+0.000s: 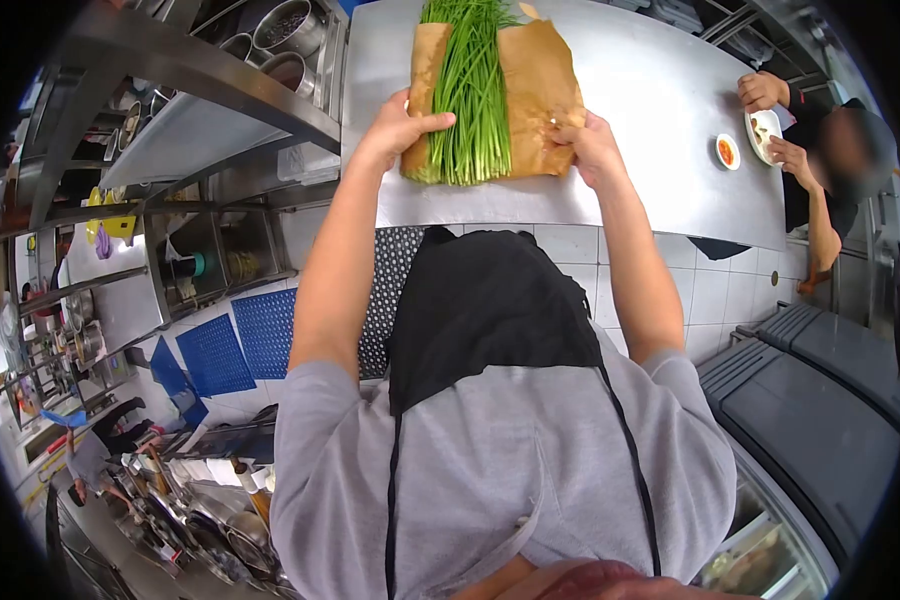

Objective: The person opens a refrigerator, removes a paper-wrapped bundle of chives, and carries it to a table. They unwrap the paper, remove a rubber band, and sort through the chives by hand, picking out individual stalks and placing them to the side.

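A thick bundle of long green chives (470,105) lies on a sheet of brown paper (542,95), its cut ends toward me. The paper is spread out at both sides, with damp, darker patches. My left hand (402,132) grips the paper's left edge; its thumb reaches over onto the chives, and its other fingers are mostly hidden. With fingers bent, my right hand (592,148) pinches the right edge near a torn or creased spot. Beneath the bundle is a steel table (650,110). The chives' tips run out of view at the top.
At the table's right end, a person (825,190) holds a white bowl (763,135) beside a small dish of red-orange food (727,152). Steel shelving with pots (288,28) stands left. Grey lidded units (800,400) are at lower right; blue mats (215,355) lie on the tiles.
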A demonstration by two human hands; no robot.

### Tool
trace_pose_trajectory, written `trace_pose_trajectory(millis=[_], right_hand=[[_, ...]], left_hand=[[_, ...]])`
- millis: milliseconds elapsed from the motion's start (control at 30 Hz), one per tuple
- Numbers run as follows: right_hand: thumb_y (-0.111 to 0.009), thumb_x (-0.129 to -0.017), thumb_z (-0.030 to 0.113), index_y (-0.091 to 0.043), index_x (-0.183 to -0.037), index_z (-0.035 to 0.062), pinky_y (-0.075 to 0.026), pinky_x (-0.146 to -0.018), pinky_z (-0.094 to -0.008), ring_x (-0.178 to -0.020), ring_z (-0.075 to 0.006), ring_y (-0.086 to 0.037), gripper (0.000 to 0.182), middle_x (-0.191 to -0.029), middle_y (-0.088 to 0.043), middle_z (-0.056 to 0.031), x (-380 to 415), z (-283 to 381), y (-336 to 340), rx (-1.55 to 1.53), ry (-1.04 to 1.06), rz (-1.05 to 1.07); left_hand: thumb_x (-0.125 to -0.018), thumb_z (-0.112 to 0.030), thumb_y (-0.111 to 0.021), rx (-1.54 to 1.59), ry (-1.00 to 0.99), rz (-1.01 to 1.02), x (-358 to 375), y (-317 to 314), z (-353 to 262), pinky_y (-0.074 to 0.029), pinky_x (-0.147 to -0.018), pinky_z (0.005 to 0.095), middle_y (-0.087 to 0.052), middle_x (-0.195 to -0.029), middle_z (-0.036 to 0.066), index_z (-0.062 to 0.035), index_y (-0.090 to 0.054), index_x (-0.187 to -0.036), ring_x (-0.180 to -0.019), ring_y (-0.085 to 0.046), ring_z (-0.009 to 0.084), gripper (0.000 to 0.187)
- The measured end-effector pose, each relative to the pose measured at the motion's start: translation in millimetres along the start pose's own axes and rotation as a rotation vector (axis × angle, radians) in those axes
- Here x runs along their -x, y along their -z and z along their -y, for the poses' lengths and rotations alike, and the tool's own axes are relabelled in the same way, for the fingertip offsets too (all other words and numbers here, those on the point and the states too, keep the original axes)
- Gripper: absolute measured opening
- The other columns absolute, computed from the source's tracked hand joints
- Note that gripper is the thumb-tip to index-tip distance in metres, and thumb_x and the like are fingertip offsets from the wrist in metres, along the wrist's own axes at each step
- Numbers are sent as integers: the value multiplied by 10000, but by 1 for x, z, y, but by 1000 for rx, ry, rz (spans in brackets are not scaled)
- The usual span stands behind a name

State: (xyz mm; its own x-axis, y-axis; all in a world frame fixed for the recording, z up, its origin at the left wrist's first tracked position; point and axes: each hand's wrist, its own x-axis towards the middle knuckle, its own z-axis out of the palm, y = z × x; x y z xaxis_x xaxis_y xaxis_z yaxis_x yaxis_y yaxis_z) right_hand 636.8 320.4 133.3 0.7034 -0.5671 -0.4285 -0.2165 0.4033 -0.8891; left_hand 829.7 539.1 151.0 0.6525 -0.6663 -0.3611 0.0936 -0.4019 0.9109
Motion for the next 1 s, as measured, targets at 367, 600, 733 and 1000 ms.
trace_pose_trajectory(millis=[367, 600, 733, 1000], right_hand=[[-659, -756, 35, -564, -1232, -23, -585, -665, -408, -788, -281, -696, 489, -969, -693, -174, 6, -11, 38, 471, 89, -255], [-682, -760, 153, -569, -1263, 30, -476, -880, -453, -958, -380, -594, 530, -1047, -630, -229, 14, -19, 23, 1147, 528, -517], [-675, -783, 147, -592, -1225, 35, -475, -870, -452, -966, -397, -579, 463, -1056, -621, -234, 35, -11, 7, 1383, 779, -646], [-601, -902, 282, -615, -1147, -3, -482, -826, -495, -940, -413, -616, 376, -994, -649, -252, 21, -17, -56, 954, 542, -90]], left_hand=[[-819, -163, -672, -308, 1, -390, -2, 38, 45, -518, -858, 384, -671, -1088, 214, -17, -534, -1312, -946, -671, 329, 533], [-828, -71, -531, -767, -193, -654, 16, 35, 51, -482, -877, 500, -654, -1046, 258, -57, -588, -1218, -967, -627, 440, 395], [-829, -62, -546, -765, -166, -674, 24, 37, 50, -483, -862, 503, -653, -1027, 257, -60, -589, -1181, -950, -629, 440, 354], [-828, -137, -682, -579, -181, -699, 0, 31, 60, -514, -826, 417, -688, -974, 230, -31, -582, -1231, -880, -680, 349, 429]])
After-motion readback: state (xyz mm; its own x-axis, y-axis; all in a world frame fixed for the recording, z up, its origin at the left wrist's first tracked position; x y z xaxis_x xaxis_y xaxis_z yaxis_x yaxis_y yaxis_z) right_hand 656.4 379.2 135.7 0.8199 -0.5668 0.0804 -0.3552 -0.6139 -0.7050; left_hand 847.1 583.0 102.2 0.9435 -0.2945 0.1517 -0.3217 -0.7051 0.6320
